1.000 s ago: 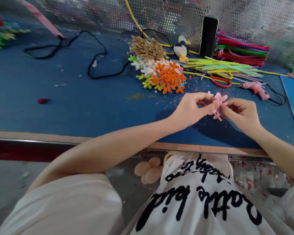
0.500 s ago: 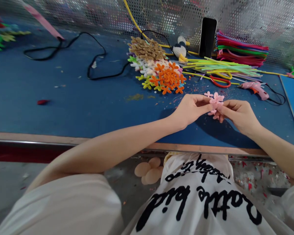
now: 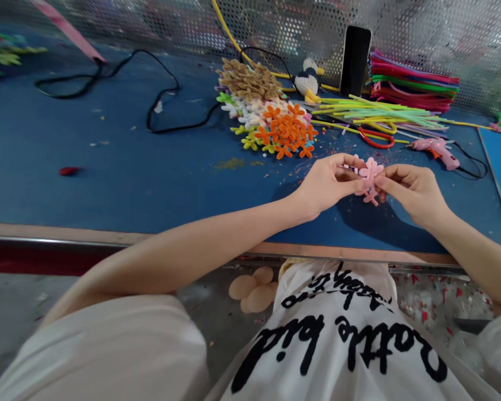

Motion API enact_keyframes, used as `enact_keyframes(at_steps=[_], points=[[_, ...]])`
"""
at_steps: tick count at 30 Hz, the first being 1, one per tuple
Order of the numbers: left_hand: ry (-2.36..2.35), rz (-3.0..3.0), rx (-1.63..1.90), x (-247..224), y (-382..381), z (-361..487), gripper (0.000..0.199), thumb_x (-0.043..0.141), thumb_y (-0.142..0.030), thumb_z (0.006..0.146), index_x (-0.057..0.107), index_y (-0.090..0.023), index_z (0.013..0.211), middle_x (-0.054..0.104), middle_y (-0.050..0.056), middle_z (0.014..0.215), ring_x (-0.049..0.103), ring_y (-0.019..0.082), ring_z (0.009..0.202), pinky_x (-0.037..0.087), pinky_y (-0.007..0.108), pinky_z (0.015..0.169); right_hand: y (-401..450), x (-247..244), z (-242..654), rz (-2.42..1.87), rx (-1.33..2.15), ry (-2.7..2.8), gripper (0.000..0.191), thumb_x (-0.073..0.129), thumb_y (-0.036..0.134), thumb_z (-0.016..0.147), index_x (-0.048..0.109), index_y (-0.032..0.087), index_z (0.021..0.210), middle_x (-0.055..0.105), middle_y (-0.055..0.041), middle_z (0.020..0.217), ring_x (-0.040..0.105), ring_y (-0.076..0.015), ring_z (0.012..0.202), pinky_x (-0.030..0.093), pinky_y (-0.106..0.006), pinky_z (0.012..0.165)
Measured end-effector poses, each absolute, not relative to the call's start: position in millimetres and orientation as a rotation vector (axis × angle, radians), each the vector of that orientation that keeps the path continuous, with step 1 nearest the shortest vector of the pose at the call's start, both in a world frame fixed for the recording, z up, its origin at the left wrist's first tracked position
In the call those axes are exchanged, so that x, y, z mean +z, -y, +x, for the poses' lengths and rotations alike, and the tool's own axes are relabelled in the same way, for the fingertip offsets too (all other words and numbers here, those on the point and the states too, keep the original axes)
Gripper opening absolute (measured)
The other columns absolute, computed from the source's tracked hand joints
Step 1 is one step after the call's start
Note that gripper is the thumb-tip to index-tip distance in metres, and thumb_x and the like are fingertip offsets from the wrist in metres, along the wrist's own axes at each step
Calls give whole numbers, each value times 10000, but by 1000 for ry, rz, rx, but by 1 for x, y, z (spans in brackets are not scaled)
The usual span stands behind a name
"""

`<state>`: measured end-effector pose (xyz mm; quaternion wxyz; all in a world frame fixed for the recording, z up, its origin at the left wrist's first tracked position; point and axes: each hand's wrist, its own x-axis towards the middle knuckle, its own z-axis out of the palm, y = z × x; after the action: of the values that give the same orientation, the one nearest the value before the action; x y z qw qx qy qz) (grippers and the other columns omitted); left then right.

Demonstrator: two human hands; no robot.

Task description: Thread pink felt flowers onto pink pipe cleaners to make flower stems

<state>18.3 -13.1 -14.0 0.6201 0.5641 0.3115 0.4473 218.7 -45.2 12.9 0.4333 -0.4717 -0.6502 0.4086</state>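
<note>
Between my two hands, just above the blue table (image 3: pixel 171 189), is a cluster of pink pipe-cleaner flowers (image 3: pixel 371 169). My left hand (image 3: pixel 328 181) pinches it from the left between thumb and fingers. From the other side, the thumb and fingertips of my right hand (image 3: pixel 413 192) close on the same cluster. My fingers hide part of its middle. Past my left hand lies a heap of pipe-cleaner flowers, with orange flowers (image 3: pixel 286 133) in front and brown flowers (image 3: pixel 250 81) at the back.
Loose yellow and mint pipe cleaners (image 3: pixel 371 114) lie beyond my hands, near red-handled scissors (image 3: pixel 376 139). A pink glue gun (image 3: pixel 438 151) rests at right. Behind stand a phone (image 3: pixel 354 61) and a stack of pipe cleaners (image 3: pixel 413 83). A black cord (image 3: pixel 175 131) runs across the left.
The pink flower cluster has turned slightly in my fingers. My left fingers have lifted and shifted over its upper left part; my right hand stays almost in place.
</note>
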Motion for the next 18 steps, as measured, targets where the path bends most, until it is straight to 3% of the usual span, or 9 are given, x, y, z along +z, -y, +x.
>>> enact_keyframes(at_steps=[3, 6, 10, 13, 18], points=[[-710, 1493, 989, -13, 9, 14, 518, 941, -283, 674, 649, -133, 1074, 720, -7, 726, 703, 135, 697, 538, 247, 708, 44, 20, 220, -1231, 1049, 1720, 298, 856, 445, 804, 755, 175, 731, 710, -24, 643, 607, -123, 543, 512, -260, 552], [-654, 1582, 922, -16, 7, 13, 552, 928, -269, 685, 652, -134, 1144, 739, 13, 820, 721, 153, 776, 552, 270, 768, 43, 23, 220, -1267, 1060, 1769, 246, 870, 382, 791, 762, 176, 709, 706, -20, 625, 595, -115, 542, 498, -250, 558], [-582, 1462, 877, -18, 9, 16, 452, 916, -413, 709, 645, -140, 947, 754, 52, 920, 740, 179, 873, 573, 334, 886, 42, 20, 221, -1270, 1123, 1675, 247, 899, 402, 765, 798, 176, 763, 742, -33, 678, 627, -122, 575, 524, -251, 589], [-605, 1418, 968, -16, 11, 18, 479, 913, -503, 691, 632, -149, 847, 744, 41, 890, 714, 162, 848, 564, 305, 845, 41, 16, 222, -1252, 1245, 1596, 332, 888, 482, 772, 813, 159, 786, 770, -69, 738, 642, -129, 592, 541, -260, 590], [-662, 1460, 1034, -14, 11, 17, 450, 920, -451, 670, 582, -157, 726, 672, -10, 746, 650, 123, 744, 512, 244, 742, 40, 9, 222, -1246, 1258, 1510, 326, 900, 460, 736, 813, 154, 805, 775, -74, 740, 653, -133, 589, 545, -259, 584]])
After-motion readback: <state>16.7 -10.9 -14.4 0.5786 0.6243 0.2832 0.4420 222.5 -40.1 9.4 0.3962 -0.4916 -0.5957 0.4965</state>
